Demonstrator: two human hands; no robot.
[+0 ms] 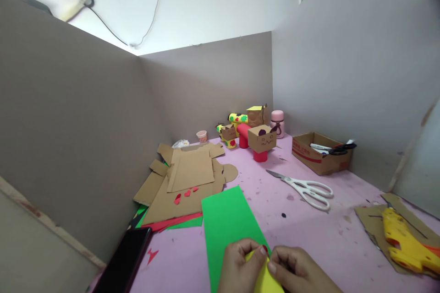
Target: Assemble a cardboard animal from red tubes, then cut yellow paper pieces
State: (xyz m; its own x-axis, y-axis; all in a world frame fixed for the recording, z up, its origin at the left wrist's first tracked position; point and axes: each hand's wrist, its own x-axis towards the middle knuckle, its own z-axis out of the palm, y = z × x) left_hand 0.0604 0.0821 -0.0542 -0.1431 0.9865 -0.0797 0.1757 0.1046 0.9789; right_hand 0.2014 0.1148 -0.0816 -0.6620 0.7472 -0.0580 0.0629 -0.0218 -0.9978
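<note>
Both hands pinch a yellow paper (pixel 263 277) on the green sheet (pixel 228 219): the left hand (pixel 237 268) and right hand (pixel 302 272) each hold its top edge between thumb and finger. It looks like a folding step; next, I think, the crease needs firm pressing. The paper is small and bright.

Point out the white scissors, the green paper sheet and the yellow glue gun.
white scissors (pixel 304 187), head view, on the handles near the pivot.
green paper sheet (pixel 225 219), head view, middle of the sheet.
yellow glue gun (pixel 400 236), head view, on its body.
</note>
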